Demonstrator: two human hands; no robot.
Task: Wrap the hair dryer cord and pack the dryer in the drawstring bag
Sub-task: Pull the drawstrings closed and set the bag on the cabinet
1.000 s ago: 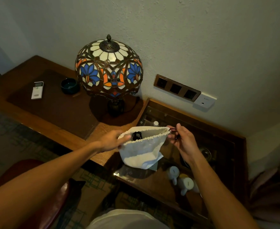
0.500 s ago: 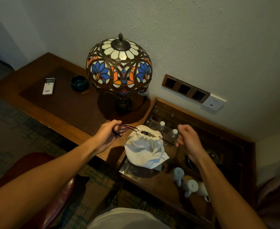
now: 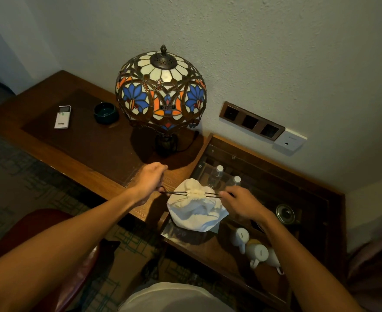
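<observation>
The white drawstring bag (image 3: 196,210) rests on the glass top of the low cabinet (image 3: 208,246), its mouth gathered tight. Dark drawstrings run out of the mouth to both sides. My left hand (image 3: 150,183) is closed on the left string (image 3: 174,193), just left of the bag. To the bag's right, my right hand (image 3: 241,202) pinches the other string (image 3: 212,195). The hair dryer is hidden inside the bag.
A stained-glass lamp (image 3: 161,95) stands on the wooden desk (image 3: 50,145) behind the bag, with a dark ashtray (image 3: 105,113) and a white remote (image 3: 62,117) to its left. Water bottles (image 3: 217,176) and white cups (image 3: 253,248) lie under the glass. A red chair (image 3: 39,226) is at lower left.
The bag's mouth went from wide open to cinched shut. Both hands let go of the rim, took the strings and drew them apart sideways. The bag settled lower onto the glass.
</observation>
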